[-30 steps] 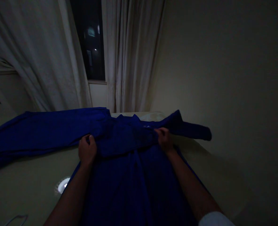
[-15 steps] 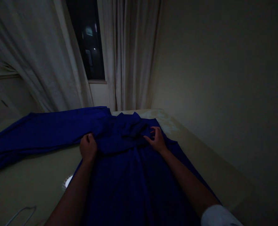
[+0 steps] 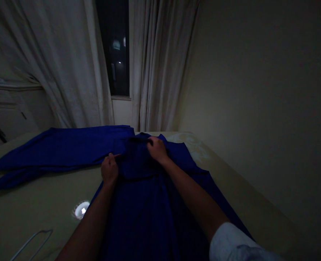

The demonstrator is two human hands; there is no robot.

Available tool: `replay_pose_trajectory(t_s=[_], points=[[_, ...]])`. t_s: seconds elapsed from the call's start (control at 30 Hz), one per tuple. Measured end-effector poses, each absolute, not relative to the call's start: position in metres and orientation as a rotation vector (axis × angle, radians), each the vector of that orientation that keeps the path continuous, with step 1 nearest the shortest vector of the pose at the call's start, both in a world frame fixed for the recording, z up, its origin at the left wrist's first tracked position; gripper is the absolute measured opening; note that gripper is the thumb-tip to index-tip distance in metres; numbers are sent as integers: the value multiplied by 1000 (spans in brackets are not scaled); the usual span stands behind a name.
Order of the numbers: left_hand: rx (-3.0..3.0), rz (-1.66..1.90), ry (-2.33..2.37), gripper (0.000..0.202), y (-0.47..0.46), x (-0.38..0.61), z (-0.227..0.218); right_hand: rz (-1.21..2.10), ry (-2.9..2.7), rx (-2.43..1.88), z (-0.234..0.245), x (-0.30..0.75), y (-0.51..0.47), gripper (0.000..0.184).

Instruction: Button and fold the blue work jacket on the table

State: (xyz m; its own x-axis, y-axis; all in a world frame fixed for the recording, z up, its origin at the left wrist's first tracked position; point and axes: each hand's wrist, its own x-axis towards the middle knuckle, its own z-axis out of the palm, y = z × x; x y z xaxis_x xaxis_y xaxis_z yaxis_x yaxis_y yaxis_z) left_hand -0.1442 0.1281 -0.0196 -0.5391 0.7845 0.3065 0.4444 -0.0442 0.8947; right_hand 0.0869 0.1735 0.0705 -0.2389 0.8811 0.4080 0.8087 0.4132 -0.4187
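A long dark-blue garment lies spread on the bed, with a bunched, folded part at its far end. My left hand is at the left edge of that folded part. Its fingers are curled on the cloth, except the index finger, which points right across it. My right hand is closed on the cloth at the far edge of the fold, lifting it slightly. To the left lies a second blue piece that looks like trouser legs or sleeves; whether it joins the garment I cannot tell. Dim light hides the finer folds.
The bed has a pale sheet. A round white shiny object lies left of my left forearm, and a thin white wire loop is nearer. Curtains, a dark window and a cabinet stand behind; a wall is on the right.
My right hand has moved left and away from me, closing from a loose, open shape onto the cloth. The left index finger has stretched out. My view has turned slightly left.
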Motion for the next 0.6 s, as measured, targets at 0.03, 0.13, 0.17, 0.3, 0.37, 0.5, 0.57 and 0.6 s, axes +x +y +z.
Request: replay_pose_trajectory(t_s=[0.03,0.13,0.17,0.3,0.37,0.5,0.57,0.6], points=[[1232,1614,1881,74,129,-145,-21,241,-2244,-1277,66,73,168,43],[1042,1585,1805,87,132,-149,-27,454,-2579,-1026,46,50,155,75],[1057,1556,1834,84,133,-150,-28,474,-2587,-1039,40,49,154,72],[1315,1401,2118,45,135,-148,-27,292,-2333,-1378,26,82,175,48],[1324,1374,2231,38,135,-146,-25,161,-2203,-1594,22,109,192,52],[1299,1423,2247,37,133,-139,-23,118,-2053,-1869,14,156,230,71],[1273,1429,2256,33,132,-137,-22,150,-1951,-1920,12,169,251,76],[1260,1432,2266,33,132,-136,-22,181,-1896,-1928,12,173,263,79]])
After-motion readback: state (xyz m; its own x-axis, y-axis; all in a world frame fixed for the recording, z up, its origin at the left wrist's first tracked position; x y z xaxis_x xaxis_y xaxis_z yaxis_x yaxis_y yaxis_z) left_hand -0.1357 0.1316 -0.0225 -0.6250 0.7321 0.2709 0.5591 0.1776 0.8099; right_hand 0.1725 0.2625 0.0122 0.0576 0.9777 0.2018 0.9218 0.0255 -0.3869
